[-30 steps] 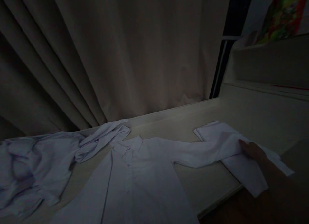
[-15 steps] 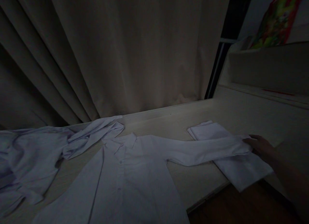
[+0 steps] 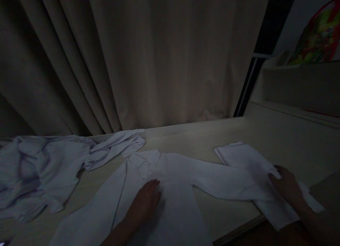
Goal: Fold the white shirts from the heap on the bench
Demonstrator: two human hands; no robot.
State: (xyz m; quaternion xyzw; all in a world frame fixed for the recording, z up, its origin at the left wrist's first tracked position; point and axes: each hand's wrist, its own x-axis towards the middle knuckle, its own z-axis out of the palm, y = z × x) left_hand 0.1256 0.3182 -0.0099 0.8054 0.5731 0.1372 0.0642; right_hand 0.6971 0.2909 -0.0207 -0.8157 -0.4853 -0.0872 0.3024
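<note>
a white shirt [image 3: 175, 203] lies flat, face up, on the pale tabletop [image 3: 202, 139], its collar toward the curtain [image 3: 159, 62] and its body running back toward the person. one sleeve [image 3: 228, 180] stretches out to the right, its end lying over a folded white cloth [image 3: 247, 157]. the left hand [image 3: 145, 203] rests spread and flat on the shirt's chest. the right hand [image 3: 287, 186] lies on the sleeve's end, fingers curved; whether it pinches the fabric cannot be told. a crumpled white garment [image 3: 45, 168] lies to the left.

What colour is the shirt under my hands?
White, plain, no pattern: the shirt in the dim head view.
</note>
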